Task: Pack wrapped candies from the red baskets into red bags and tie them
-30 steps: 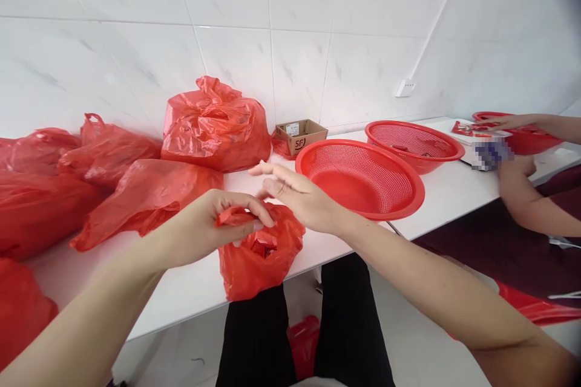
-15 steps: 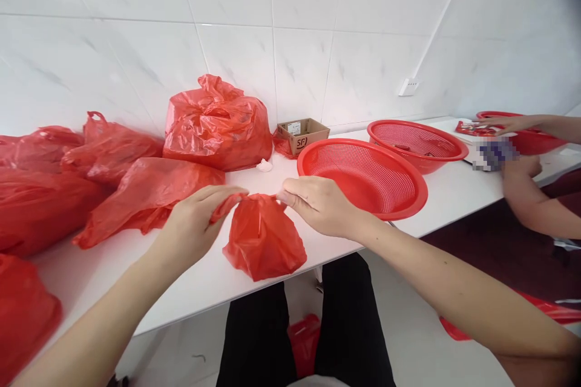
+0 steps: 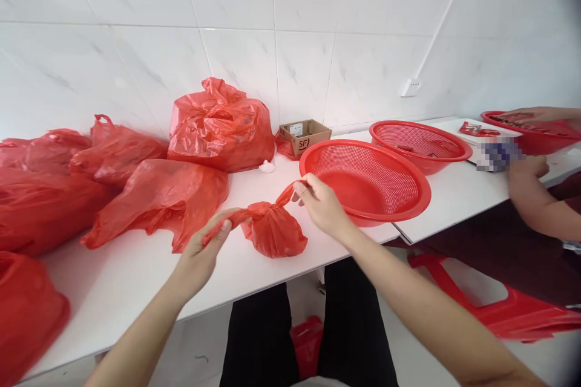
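A small, filled red plastic bag rests near the front edge of the white table, its neck drawn together. My left hand is closed on one twisted end of the bag, to the left of the neck. On the other side, my right hand pinches the opposite end and holds it up and to the right. The bag's contents are hidden. Just behind my right hand stands a red perforated basket. An unfilled-looking red bag lies flat left of the small one.
Several full red bags line the wall and left side. A small cardboard box and a crumpled white scrap lie behind. Another basket stands to the right. There a co-worker's hand rests near a white scale-like device.
My hands have moved apart, pulling the bag's two ends outward into a tight gathered neck. The left hand came down. The co-worker's far hand moved from the small red packets into the basket.
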A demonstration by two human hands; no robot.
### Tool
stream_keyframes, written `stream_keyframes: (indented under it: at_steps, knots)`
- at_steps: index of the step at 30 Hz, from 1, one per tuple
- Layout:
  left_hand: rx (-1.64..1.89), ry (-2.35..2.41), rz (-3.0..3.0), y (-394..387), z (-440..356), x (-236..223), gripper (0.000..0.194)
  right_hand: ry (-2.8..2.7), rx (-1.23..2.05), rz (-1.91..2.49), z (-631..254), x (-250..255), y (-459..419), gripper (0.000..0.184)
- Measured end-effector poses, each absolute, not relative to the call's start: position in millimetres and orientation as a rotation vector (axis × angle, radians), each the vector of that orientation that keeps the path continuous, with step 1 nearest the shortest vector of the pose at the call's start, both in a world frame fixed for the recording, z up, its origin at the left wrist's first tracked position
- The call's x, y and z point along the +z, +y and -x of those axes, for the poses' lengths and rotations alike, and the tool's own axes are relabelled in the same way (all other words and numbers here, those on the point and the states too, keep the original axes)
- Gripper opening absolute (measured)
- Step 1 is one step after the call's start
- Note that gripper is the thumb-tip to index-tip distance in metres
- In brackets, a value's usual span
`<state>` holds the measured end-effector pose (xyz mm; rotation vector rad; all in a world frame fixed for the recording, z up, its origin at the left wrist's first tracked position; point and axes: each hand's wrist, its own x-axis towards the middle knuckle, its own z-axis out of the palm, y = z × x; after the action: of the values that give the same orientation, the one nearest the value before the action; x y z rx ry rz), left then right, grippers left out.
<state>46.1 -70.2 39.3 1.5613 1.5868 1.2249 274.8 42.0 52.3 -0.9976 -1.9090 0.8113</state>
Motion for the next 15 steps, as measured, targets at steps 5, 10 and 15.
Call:
stream_keyframes:
  at_steps: [5, 10, 15]
  knots:
    - [1.326, 1.499, -1.917, -53, -69, 16, 0.038, -1.742, 0.761, 1.138, -243, 0, 12, 0.023]
    - [1.334, 1.408, -1.870, -41, -75, 7, 0.042, -1.705, 0.794, 1.064, -233, -27, -3, 0.018]
    - [1.245, 1.388, -1.779, -38, -79, 11, 0.046, -1.691, 0.731, 0.954, -242, -6, -3, 0.032]
